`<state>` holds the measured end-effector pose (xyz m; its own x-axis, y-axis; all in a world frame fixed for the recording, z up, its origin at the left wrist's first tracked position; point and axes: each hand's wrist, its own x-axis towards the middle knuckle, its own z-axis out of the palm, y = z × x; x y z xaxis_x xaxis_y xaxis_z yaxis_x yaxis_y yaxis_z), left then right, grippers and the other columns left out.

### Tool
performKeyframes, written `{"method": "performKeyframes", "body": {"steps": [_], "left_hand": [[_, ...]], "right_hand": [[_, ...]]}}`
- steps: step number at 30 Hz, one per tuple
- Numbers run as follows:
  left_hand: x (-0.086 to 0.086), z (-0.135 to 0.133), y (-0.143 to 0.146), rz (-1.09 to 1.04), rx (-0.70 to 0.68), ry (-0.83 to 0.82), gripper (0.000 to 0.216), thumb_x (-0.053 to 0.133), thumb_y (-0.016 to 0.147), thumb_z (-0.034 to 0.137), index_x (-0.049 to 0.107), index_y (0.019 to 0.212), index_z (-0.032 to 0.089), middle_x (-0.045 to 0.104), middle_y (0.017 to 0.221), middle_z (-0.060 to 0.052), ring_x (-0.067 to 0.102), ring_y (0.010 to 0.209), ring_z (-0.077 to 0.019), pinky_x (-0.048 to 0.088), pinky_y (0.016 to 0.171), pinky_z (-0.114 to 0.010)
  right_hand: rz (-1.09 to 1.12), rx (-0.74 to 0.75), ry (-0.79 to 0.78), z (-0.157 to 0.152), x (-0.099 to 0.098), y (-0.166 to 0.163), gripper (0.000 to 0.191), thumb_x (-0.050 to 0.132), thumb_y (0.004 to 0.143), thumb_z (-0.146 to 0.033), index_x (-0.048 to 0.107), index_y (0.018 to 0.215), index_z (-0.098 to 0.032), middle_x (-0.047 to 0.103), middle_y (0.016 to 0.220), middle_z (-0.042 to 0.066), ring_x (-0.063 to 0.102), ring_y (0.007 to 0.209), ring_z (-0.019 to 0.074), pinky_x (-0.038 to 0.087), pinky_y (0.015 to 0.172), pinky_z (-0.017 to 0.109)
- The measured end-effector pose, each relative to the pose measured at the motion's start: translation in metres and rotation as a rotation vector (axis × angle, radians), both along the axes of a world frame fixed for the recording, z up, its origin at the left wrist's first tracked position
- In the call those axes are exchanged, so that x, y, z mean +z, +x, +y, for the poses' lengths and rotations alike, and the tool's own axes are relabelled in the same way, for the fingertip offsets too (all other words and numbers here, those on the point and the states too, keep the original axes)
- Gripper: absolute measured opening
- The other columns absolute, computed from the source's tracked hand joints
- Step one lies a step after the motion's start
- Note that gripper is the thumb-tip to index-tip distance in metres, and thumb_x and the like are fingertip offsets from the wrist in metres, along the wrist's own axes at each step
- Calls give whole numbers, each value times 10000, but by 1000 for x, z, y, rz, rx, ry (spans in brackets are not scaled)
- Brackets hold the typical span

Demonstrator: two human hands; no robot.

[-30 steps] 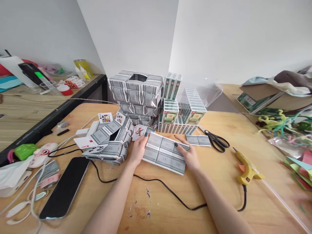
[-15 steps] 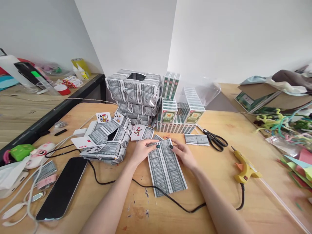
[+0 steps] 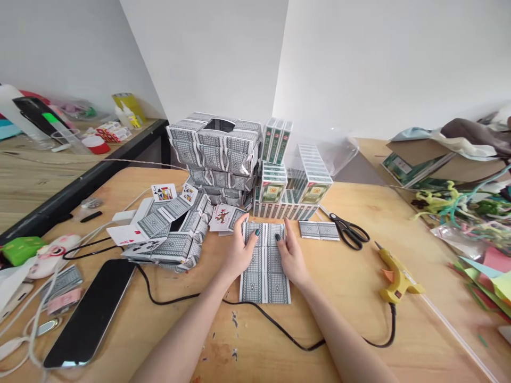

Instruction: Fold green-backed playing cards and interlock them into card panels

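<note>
A flat panel of playing cards (image 3: 265, 282), joined edge to edge with their grey patterned backs up, lies in front of me. My left hand (image 3: 239, 251) grips its left edge, thumb on top and fingers along the side. On the opposite edge, my right hand (image 3: 293, 259) holds it the same way. The fingers beneath the panel are hidden. Just right of it is a smaller strip of joined cards (image 3: 319, 230). Left of my hands stands a box-like piece built from folded cards (image 3: 189, 239), with loose cards (image 3: 154, 223) on top.
Behind are stacked card-covered boxes (image 3: 217, 149) and packs of cards (image 3: 273, 191). Black scissors (image 3: 351, 232) and a yellow glue gun (image 3: 395, 279) lie right. A black cable (image 3: 275, 322) crosses the table below the panel. A phone (image 3: 91, 314) lies left.
The card panel has turned from a slant to nearly straight. Both hands have moved from its top edge to its sides. The whole view has shifted slightly.
</note>
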<state>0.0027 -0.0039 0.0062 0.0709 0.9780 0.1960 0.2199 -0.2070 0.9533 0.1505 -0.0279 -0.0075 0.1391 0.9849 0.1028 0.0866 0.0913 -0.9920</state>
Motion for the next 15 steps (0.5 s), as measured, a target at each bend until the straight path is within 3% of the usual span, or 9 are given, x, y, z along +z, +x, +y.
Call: {"method": "performKeyframes", "body": {"steps": [5,15], "left_hand": [[2,3,-3,32,-95,-7,254,434,841,231,466,1093,218,527,1146,-54,470,1114,-187,329,975,-332],[3,2,-5,41,-175,-58,242,445,841,250,481,1080,235,539,1130,-39,498,1057,-186,360,934,-318]], "right_hand": [[-22,28,2,0,0,2,580,442,854,-418,257,1382,-267,268,1448,22,254,1324,194,218,1082,425],[-41,15,13,-1,-6,5,539,447,851,-385,323,1354,-238,326,1422,35,267,1319,205,189,1090,438]]}}
